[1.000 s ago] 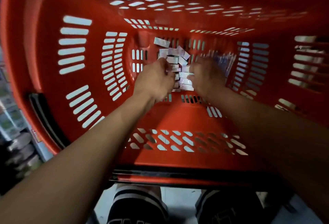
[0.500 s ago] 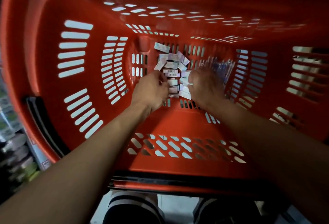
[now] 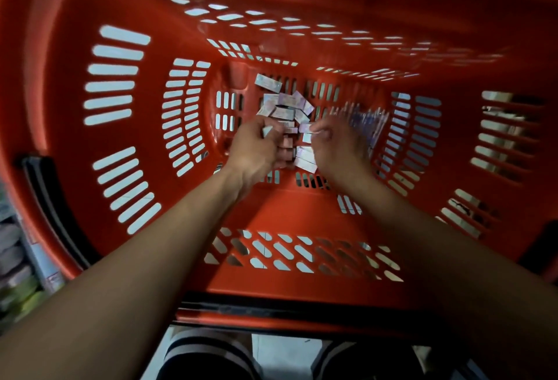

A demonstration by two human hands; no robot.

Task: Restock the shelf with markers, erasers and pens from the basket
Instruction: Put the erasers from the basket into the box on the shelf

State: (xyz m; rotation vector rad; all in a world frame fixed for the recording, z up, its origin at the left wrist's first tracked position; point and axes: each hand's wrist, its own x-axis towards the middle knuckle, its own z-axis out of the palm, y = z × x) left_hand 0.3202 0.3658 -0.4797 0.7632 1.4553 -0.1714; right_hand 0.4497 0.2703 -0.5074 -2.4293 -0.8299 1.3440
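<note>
Two hands: both down at bottom of red basket (image 3: 60,107), working same pile.
Erasers (image 3: 283,110): small sleeved blocks, loose heap on basket floor, mid-back, some tilted, some flat. Prob. the erasers from the task; print too small to read.
L hand (image 3: 256,153): fingers curled round a few blocks, one white end shows at the thumb. Looks like it's stacking them in the palm to carry a batch in one go.
R hand (image 3: 338,150): thumb + finger pinch one block at its end, just beside the heap. Seems to be feeding pieces across to the L.
Pens (image 3: 367,121): purple-ish bundle, blurred, lying on floor right of R hand, towards right wall. Untouched.
Markers: can't pick any out.
Shelf: not in view, only blurred stock at far left edge.
Room: basket deep, walls steep + slotted; forearms come in over near rim w/ space between them. Straight lift up is free; sideways, R wrist sits near pens.
Risk: overfull L grip could shed blocks on way out.
</note>
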